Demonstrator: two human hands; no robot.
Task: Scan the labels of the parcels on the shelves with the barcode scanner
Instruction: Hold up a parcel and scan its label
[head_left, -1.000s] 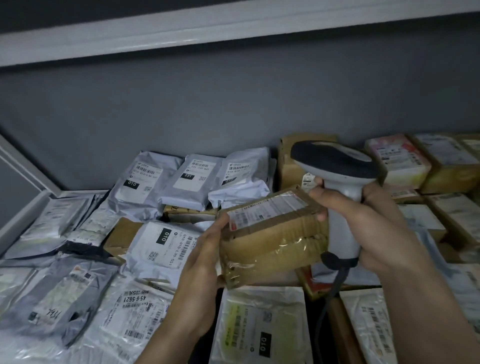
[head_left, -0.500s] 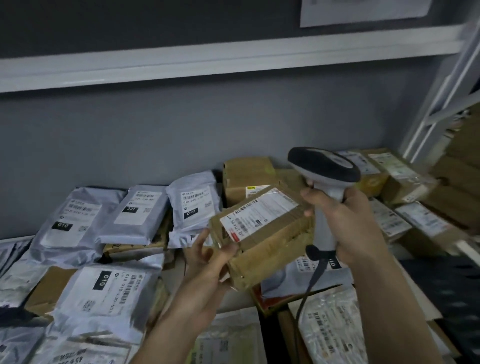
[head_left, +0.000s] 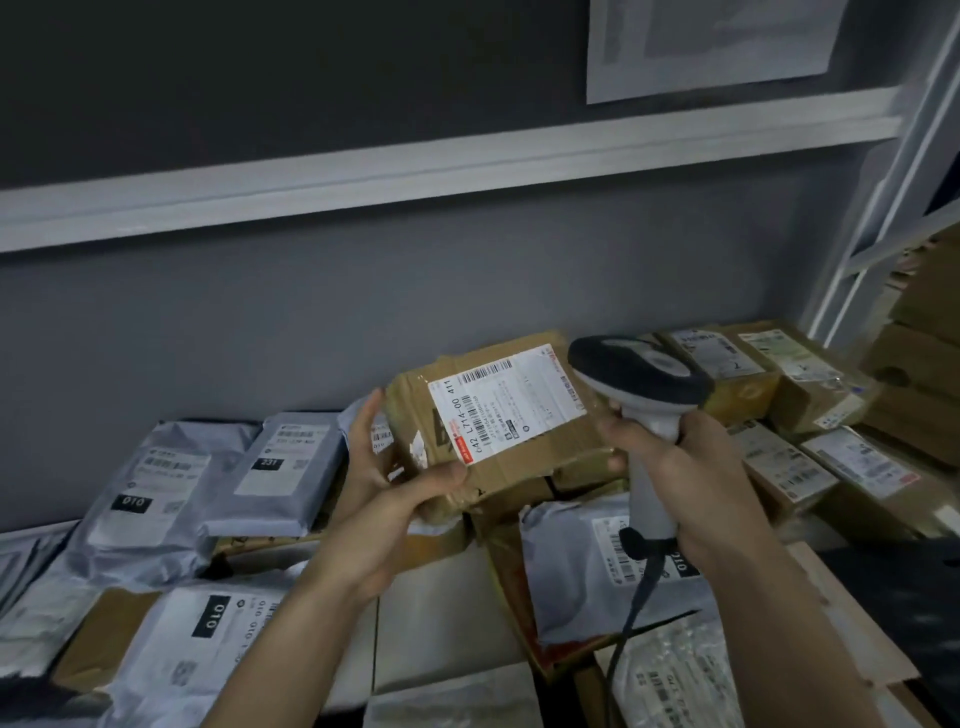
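Two hands raised, left hand (head_left: 384, 499) gripping cardboard parcel (head_left: 498, 421), right hand (head_left: 691, 483) clasping barcode scanner (head_left: 641, 384), scanner apparently just beside its label (head_left: 506, 402).

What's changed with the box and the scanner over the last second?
The left hand has tilted the cardboard box up, so its white label now faces the camera more squarely. The right hand still grips the scanner beside the box's right edge, head above the label's corner.
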